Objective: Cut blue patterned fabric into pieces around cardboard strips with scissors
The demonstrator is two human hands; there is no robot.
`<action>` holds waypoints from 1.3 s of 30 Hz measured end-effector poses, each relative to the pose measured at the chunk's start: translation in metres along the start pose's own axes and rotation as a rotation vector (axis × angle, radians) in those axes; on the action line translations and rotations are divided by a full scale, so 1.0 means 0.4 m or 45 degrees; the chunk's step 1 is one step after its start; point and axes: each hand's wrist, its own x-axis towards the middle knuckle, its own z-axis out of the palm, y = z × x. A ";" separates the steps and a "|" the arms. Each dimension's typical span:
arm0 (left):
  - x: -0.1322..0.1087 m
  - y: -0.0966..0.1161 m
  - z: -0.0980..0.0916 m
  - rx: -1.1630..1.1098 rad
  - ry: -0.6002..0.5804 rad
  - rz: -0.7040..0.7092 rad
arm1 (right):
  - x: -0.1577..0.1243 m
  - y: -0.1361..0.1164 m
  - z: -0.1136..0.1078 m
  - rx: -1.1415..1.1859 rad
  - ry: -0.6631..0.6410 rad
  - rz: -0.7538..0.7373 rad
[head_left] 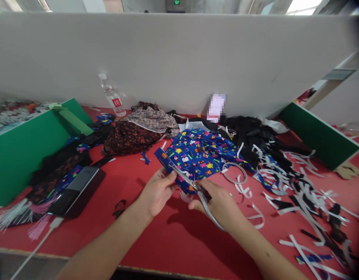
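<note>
My left hand [161, 189] pinches the near left edge of a blue printed cloth [194, 153] with small colourful cartoon figures. In my right hand [216, 198] is a pair of metal scissors [208, 212], its blades pointing up and left along the cloth's edge, close to my left fingertips. How far the blades are apart is hard to make out. The rest of the cloth lies bunched on the red table, beyond both hands. Just right of the cloth sits a pale ring-shaped coil [234, 173].
White and black fabric strips [302, 198] litter the right side. Dark floral cloth [129, 136] and a water bottle [113, 97] stand behind left. A cabled black device [76, 190] lies left, a phone [216, 107] leans at the back. Green boards [322, 136] flank the red table [156, 249].
</note>
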 end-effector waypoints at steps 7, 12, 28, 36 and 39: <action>-0.002 -0.009 0.000 -0.018 0.014 -0.028 | 0.001 0.005 0.002 0.040 -0.014 0.006; -0.005 -0.006 0.006 -0.018 0.017 -0.026 | -0.001 0.001 0.001 0.028 -0.001 0.039; 0.000 0.008 0.002 -0.049 0.025 -0.007 | -0.001 0.003 0.015 0.047 -0.003 0.069; 0.001 0.005 -0.001 -0.071 0.001 -0.019 | -0.001 -0.005 0.010 0.084 -0.009 0.118; -0.001 0.007 0.002 -0.070 0.009 -0.027 | -0.001 -0.011 0.004 0.081 -0.028 0.122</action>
